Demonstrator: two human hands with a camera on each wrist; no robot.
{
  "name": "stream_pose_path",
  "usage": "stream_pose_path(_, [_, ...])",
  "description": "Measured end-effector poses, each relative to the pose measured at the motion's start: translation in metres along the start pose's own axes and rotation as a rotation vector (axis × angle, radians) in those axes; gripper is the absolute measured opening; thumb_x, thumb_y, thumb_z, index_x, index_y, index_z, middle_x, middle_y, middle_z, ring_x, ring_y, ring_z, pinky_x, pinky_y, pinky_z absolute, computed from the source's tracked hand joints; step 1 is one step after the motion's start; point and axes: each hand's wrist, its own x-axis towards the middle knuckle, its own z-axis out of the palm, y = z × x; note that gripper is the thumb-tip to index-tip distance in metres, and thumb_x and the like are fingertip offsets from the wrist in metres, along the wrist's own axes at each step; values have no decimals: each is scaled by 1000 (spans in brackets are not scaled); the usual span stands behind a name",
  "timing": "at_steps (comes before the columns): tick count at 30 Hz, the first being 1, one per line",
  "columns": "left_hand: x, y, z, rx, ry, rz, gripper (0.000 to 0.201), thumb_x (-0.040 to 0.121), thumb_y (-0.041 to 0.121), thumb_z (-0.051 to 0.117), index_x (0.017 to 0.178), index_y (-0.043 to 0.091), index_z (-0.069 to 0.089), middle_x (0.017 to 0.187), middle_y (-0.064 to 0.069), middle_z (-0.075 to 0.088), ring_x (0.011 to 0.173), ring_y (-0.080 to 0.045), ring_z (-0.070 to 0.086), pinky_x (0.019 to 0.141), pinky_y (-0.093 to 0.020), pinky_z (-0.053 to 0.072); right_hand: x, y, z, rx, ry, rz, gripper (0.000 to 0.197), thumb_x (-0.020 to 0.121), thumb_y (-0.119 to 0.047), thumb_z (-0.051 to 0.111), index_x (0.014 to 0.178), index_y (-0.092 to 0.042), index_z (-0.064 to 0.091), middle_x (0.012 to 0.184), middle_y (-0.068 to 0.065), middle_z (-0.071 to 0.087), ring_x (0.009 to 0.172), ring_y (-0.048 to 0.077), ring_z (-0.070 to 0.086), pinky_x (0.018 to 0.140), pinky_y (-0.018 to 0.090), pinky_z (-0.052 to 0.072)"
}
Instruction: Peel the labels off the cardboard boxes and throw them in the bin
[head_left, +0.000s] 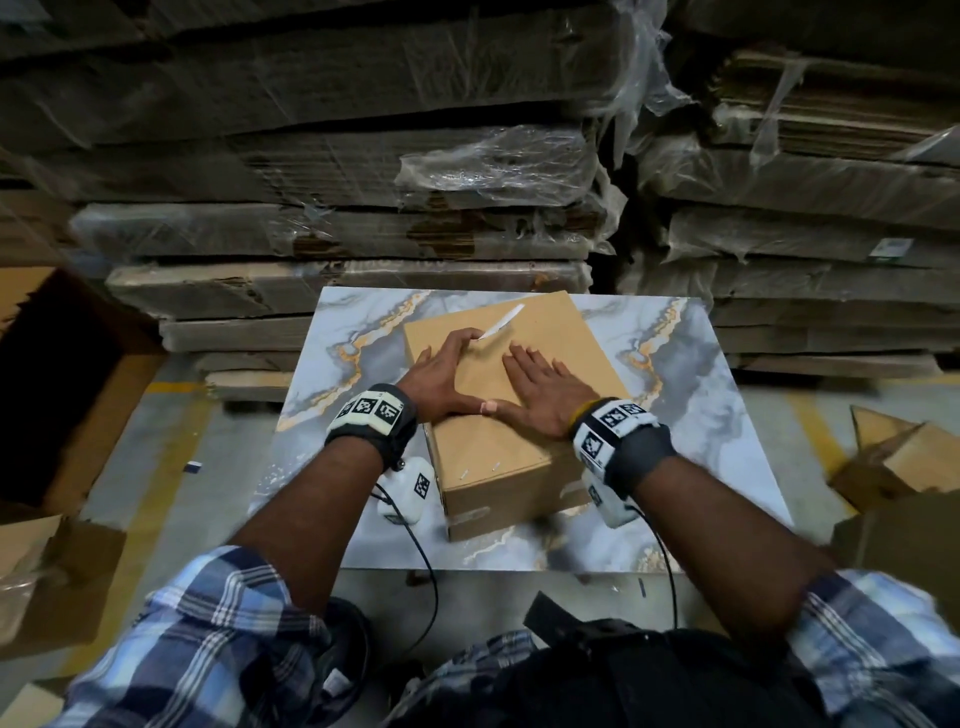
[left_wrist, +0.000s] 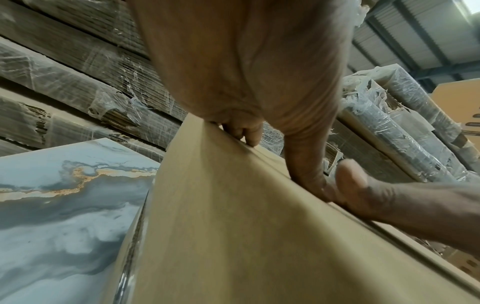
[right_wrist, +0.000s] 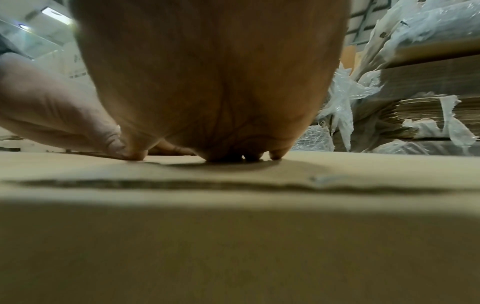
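One cardboard box (head_left: 511, 410) stands on the marbled surface (head_left: 727, 415), with one white label strip (head_left: 501, 322) lifted off its top near the far edge. Two hands lie on the box top, thumbs touching: the left hand (head_left: 441, 374) rests with its index fingertip at the strip's near end, whether pinching it I cannot tell, and the right hand (head_left: 540, 387) presses flat, fingers (head_left: 519, 358) straight, holding nothing

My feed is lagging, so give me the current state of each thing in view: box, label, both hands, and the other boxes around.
cardboard box: closed, on the marble-patterned table.
label: white strip on the box top, near end at the left fingertips.
left hand: on the box top, fingertips at the label's end.
right hand: flat, pressing the box top.
open box: left on the floor, flaps open.
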Motion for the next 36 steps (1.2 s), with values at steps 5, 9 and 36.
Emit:
stream_pose_path(5, [-2, 1, 1, -10, 18, 0, 98, 74, 38, 84, 145, 28, 17, 156, -12, 34, 147, -25, 27, 122, -43, -1, -28, -9, 18, 1, -8, -68, 97, 92, -78, 18, 158, -14, -13, 163, 6, -24, 153, 21, -14, 124, 41, 0])
stream_pose_path(9, [-1, 0, 0, -4, 12, -7, 98, 75, 40, 83, 145, 30, 17, 156, -12, 34, 147, -25, 28, 122, -44, -1, -35, 2, 17, -7, -27, -81, 93, 92, -76, 15, 158, -18, -13, 163, 2, -24, 153, 18, -12, 124, 41, 0])
stream_pose_path(36, [2, -7, 3, -12, 24, 2, 99, 70, 52, 81, 142, 39, 12, 157, -11, 34, 148, -29, 26, 123, -48, 1, -29, 1, 12, 39, -37, -110, 85, 96, -71, 13, 159, -20, -12, 163, -1, -23, 153, 17, -13, 124, 42, -2])
